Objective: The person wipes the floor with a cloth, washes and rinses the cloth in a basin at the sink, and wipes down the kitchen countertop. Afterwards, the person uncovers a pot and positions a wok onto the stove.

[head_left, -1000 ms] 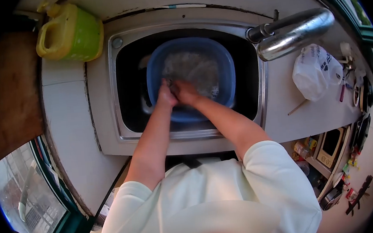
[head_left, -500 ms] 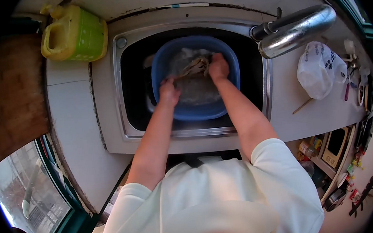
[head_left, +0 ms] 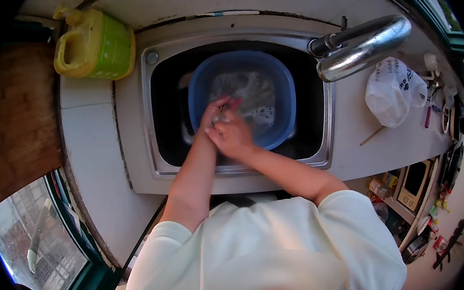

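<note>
A blue plastic basin with cloudy, foamy water stands in the steel sink. Over the basin's left front part, my two hands are pressed together. My left hand has its fingers curled, with reddish fingertips blurred by motion. Lying across it near the wrist, my right hand is closed too. A small greyish bit shows between them, too blurred to name. The brownish, wrinkled cloth from the earlier frame cannot be clearly seen now.
The chrome faucet reaches over the sink's right back corner. A yellow-green jug stands at the back left. On the right counter lie a white plastic bag, a thin stick and several utensils.
My right hand has moved left and toward me to meet my left hand. The cloth stretched between them is no longer plainly visible, leaving open foamy water.
</note>
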Tool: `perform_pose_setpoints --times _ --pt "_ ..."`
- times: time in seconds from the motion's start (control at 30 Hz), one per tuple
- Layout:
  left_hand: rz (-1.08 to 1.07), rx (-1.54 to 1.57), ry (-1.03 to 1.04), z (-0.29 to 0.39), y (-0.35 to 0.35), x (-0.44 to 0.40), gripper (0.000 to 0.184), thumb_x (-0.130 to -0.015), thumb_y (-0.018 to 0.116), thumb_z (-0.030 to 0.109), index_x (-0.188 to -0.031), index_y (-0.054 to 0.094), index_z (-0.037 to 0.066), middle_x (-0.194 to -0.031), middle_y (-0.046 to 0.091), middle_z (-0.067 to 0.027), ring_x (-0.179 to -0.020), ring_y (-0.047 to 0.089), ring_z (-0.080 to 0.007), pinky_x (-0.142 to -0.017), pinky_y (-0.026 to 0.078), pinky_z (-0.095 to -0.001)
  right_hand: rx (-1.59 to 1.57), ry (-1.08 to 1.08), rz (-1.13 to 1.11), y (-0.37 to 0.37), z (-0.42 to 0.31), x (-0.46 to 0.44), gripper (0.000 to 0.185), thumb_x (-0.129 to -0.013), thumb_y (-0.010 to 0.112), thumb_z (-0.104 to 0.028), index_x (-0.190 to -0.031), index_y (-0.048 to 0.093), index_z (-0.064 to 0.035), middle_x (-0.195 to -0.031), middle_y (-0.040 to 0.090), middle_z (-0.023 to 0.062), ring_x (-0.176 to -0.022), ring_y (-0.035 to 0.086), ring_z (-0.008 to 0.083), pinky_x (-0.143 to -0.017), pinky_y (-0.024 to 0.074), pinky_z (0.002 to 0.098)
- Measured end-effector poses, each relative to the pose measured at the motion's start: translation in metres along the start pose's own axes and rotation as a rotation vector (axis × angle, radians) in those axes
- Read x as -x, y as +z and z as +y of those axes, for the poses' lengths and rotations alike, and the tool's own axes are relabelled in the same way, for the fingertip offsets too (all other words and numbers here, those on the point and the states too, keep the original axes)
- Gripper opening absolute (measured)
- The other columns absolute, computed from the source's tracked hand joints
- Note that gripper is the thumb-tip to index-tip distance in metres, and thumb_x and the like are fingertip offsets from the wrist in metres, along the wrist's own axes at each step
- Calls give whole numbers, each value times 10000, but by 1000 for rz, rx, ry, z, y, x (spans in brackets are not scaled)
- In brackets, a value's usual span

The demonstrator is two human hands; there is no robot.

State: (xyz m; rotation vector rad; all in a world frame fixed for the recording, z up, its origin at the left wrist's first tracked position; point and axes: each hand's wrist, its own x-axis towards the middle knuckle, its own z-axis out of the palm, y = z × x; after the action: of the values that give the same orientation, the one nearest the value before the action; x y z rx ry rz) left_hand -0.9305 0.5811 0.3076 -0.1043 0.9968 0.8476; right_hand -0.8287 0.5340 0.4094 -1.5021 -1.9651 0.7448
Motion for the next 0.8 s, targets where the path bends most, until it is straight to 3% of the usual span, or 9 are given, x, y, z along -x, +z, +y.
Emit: perform_pose_setpoints --times 0.07,0.1,0.17,0.3,0.47,0.57,0.73,0.77,0.8 --pt "-767 114 631 -15 16 10 260 -871 490 227 -1051 555 51 -1057 587 -116 -954 579 -247 -858 467 -372 177 -31 300 27 12 -18 229 -755 582 -301 -789 676 -95 -979 549 229 -931 525 394 -869 417 444" --pt "-472 221 374 -20 9 10 248 -873 501 227 -1044 556 55 -1044 593 -114 -949 579 -240 -842 472 -365 106 138 123 32 27 -31 229 -789 567 -280 -765 655 -70 -992 559 209 -954 519 370 -862 404 449" --pt "10 164 77 -13 20 13 268 -877 525 206 -1093 532 48 -1049 589 -110 -970 565 -225 -848 454 -336 184 30 336 70 82 -62 191 -790 557 -239 -744 655 -82 -944 564 191 -951 518 359 -858 391 461" --pt "325 -893 760 -10 11 20 389 -887 524 248 -1209 450 42 -1146 523 -142 -1068 494 -239 -896 394 -374 264 169 160 19 124 -85 207 -784 553 -241 -923 629 -108 -967 552 163 -986 496 345 -847 392 454" --pt "589 -227 82 -17 27 21 440 -890 492 360 -1206 446 57 -1176 509 -150 -1095 480 -273 -930 375 -394 494 173 141 74 151 -28 377 -736 578 -274 -1075 584 -110 -1010 530 193 -1000 478 357 -844 398 456" --pt "251 122 5 -21 -12 -8 528 -865 462 488 -1179 467 64 -1147 532 -149 -1055 509 -294 -917 402 -403 57 116 -268 71 107 -21 298 -700 593 -267 -935 647 -91 -1001 513 242 -978 485 369 -833 409 441" --pt "-89 113 -215 12 -10 14 467 -855 478 452 -1122 503 69 -1040 585 -127 -885 583 -290 -823 471 -398 -158 -147 77 5 7 -2 214 -722 631 -263 -732 655 -51 -942 538 207 -894 506 382 -797 412 425" --pt "-209 87 -261 16 -4 22 323 -879 472 322 -1073 524 69 -1019 591 -116 -893 580 -266 -800 478 -377 -125 -145 133 12 8 -2 203 -728 627 -250 -722 651 -48 -947 540 205 -888 508 384 -795 413 427" --pt "-271 -251 101 5 -10 17 290 -886 468 296 -1053 535 69 -1007 593 -112 -892 577 -258 -794 477 -371 -93 -145 190 25 14 -3 194 -734 623 -236 -712 647 -45 -952 543 203 -882 510 386 -792 415 430"
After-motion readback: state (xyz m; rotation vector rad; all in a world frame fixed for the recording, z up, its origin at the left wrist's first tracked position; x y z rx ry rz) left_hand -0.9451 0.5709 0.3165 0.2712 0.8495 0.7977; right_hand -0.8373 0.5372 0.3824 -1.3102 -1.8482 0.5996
